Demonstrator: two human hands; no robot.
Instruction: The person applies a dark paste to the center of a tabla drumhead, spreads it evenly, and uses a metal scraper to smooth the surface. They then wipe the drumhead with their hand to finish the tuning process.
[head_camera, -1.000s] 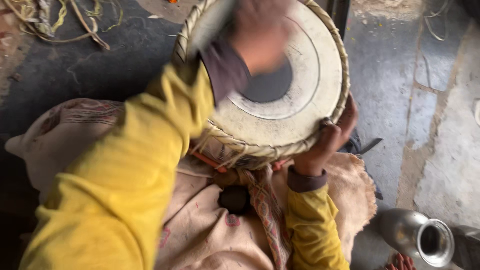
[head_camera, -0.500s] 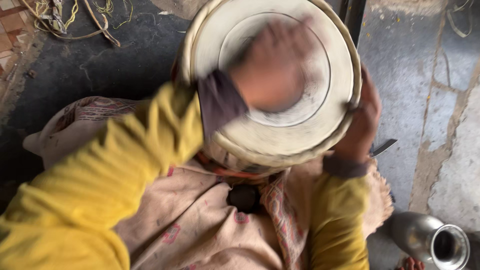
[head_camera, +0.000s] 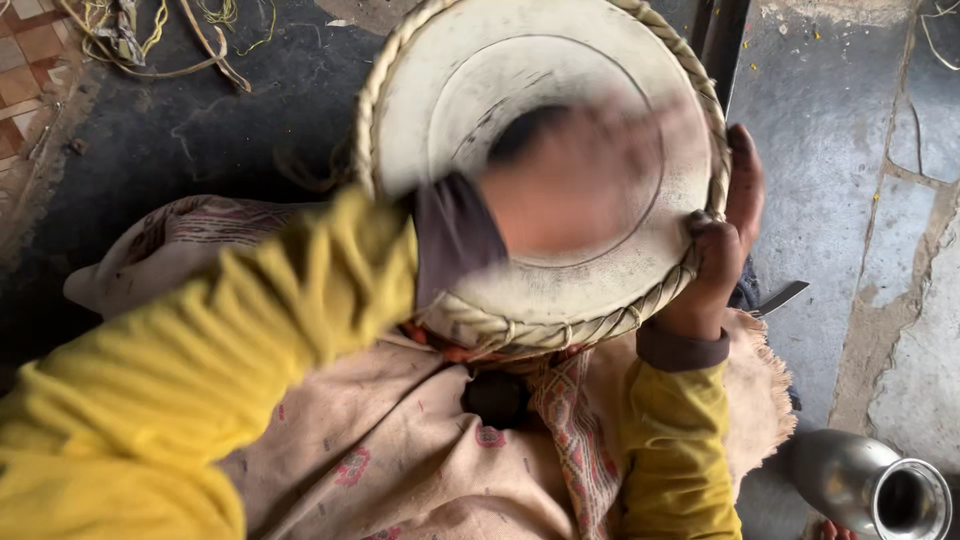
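from the head camera, a hand drum (head_camera: 545, 150) with a pale skin head and a braided rope rim sits in the middle of the view, resting against a patterned beige cloth (head_camera: 400, 450) spread over the person's lap.

the left hand (head_camera: 590, 180) lies across the drumhead, over the dark round patch at its centre. it is heavily blurred, so i cannot tell how far its fingers are spread or whether the palm presses the skin. a dark cuff and a yellow sleeve (head_camera: 200, 360) run back from it toward the near left.

the right hand (head_camera: 725, 235) grips the right edge of the drum, thumb hooked over the braided rim and fingers wrapped round the outer side, clenched on the shell.

to the near right a shiny metal vessel (head_camera: 870, 485) lies on the cracked grey floor (head_camera: 860, 150), well apart from the drum. at the far left, loose yellowish cords (head_camera: 150, 35) lie on the dark ground.
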